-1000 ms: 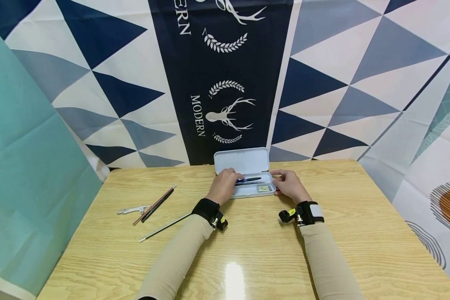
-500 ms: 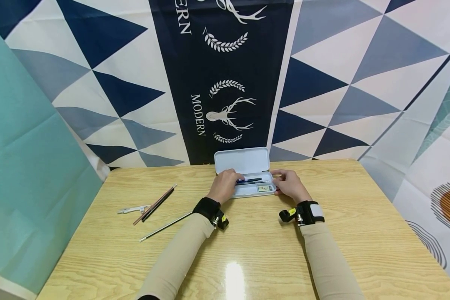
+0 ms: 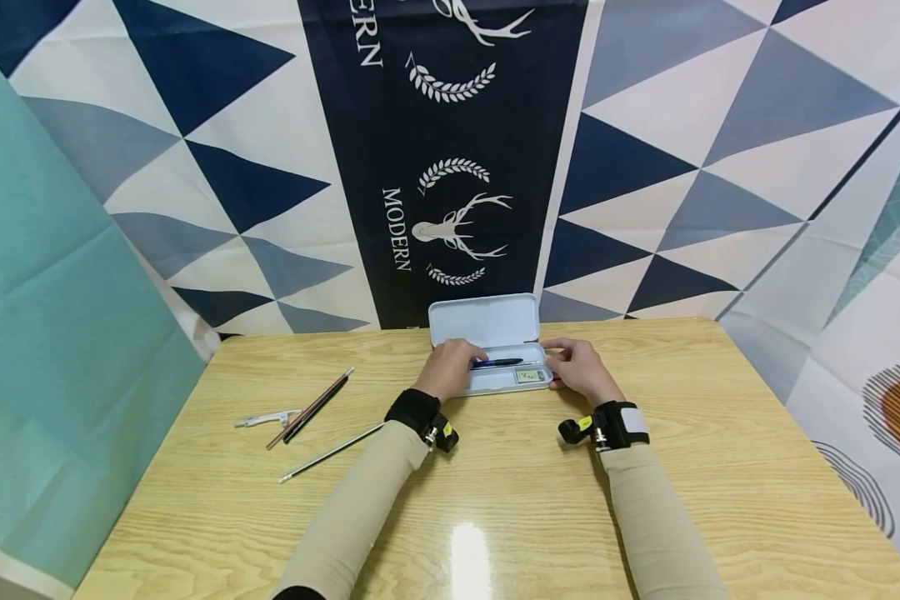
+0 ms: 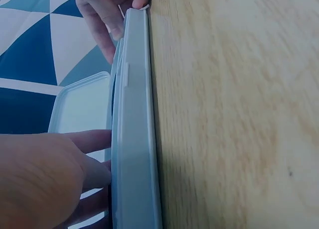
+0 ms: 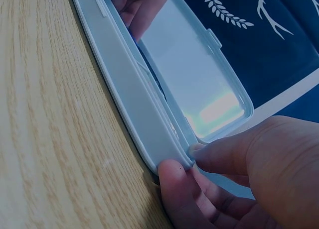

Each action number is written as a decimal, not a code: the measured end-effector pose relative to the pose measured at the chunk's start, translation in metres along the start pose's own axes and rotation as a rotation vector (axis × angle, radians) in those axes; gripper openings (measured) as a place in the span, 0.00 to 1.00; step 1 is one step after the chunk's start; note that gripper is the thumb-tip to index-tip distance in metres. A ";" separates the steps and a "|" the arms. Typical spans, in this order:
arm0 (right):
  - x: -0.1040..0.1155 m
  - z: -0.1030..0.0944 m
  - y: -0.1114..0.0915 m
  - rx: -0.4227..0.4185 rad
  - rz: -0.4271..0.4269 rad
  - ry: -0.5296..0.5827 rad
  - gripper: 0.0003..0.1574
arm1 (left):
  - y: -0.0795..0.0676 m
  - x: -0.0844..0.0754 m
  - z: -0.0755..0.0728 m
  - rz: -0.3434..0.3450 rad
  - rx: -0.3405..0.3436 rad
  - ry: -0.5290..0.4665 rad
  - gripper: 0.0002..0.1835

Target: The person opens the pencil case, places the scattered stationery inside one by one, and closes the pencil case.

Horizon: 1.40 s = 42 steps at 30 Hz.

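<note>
A pale blue pencil case (image 3: pixel 491 389) lies at the table's far edge, its lid (image 3: pixel 487 321) raised against the wall cloth. My left hand (image 3: pixel 446 369) reaches into its left end and pinches a dark blue pen (image 3: pixel 504 362) lying along the long rear compartment. In the left wrist view its fingertips are hidden behind the case's front wall (image 4: pixel 134 114). My right hand (image 3: pixel 579 371) grips the case's right end; in the right wrist view the thumb presses on the corner. A small yellow-printed block (image 3: pixel 528 377) sits in the front right compartment.
Left on the table (image 3: pixel 510 483) lie a white compass-like tool (image 3: pixel 264 419), a reddish pencil (image 3: pixel 277 439) and a black pencil (image 3: pixel 317 407) side by side. A striped pencil (image 3: pixel 330 453) with a white end lies nearer, partly behind the left wrist. Patterned cloth hangs behind.
The pen has sunk slightly and lies a little flatter in the case. Both hands have stayed almost in place.
</note>
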State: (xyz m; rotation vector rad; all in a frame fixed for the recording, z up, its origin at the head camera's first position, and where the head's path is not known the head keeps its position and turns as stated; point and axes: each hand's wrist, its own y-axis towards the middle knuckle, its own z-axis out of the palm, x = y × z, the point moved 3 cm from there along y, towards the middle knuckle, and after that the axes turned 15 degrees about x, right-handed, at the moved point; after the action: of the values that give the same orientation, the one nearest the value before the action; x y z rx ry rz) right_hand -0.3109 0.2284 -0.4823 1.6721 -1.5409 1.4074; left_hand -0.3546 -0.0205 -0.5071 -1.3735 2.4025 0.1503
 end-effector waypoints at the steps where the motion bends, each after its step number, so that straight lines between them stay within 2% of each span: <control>1: 0.000 0.000 0.000 0.000 -0.001 0.001 0.30 | -0.005 -0.006 -0.005 -0.003 0.012 0.003 0.20; 2: 0.000 0.000 0.000 0.001 -0.001 0.002 0.30 | -0.008 -0.007 -0.007 0.007 0.004 0.014 0.19; 4: 0.001 0.000 -0.001 0.002 -0.001 0.002 0.30 | -0.021 -0.020 -0.019 0.007 0.024 0.027 0.18; 6: 0.001 0.000 -0.001 0.002 -0.001 0.002 0.30 | -0.017 -0.016 -0.013 0.012 0.021 0.041 0.17; 9: 0.001 0.000 -0.001 -0.001 0.001 -0.006 0.30 | -0.020 -0.019 -0.018 0.018 0.030 0.034 0.17; 11: 0.002 0.000 -0.001 -0.002 0.004 -0.004 0.30 | -0.012 -0.011 -0.010 0.027 0.010 0.045 0.17; 13: 0.002 0.000 -0.001 0.001 0.005 -0.004 0.30 | -0.016 -0.014 -0.014 0.020 0.013 0.014 0.17; 16: 0.003 0.000 -0.001 0.003 0.008 0.002 0.30 | -0.003 -0.001 0.001 0.015 -0.009 -0.001 0.17; 24: 0.003 0.000 -0.002 0.005 0.011 -0.004 0.30 | 0.002 0.003 0.008 0.006 -0.013 0.037 0.16; 25: 0.003 0.000 -0.002 0.005 0.010 -0.005 0.30 | 0.007 0.008 0.013 0.014 -0.015 0.025 0.16; 32: 0.003 0.000 -0.002 0.004 0.010 -0.008 0.29 | 0.005 0.007 0.015 0.025 -0.051 0.073 0.16; 42: 0.002 0.000 -0.001 0.000 0.009 -0.016 0.30 | 0.006 0.008 0.016 0.023 -0.044 0.105 0.15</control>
State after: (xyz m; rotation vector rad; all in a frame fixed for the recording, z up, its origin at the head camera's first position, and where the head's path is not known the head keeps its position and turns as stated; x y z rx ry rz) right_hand -0.3101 0.2279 -0.4797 1.6825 -1.5586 1.4024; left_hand -0.3591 -0.0200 -0.5256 -1.4061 2.5158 0.1406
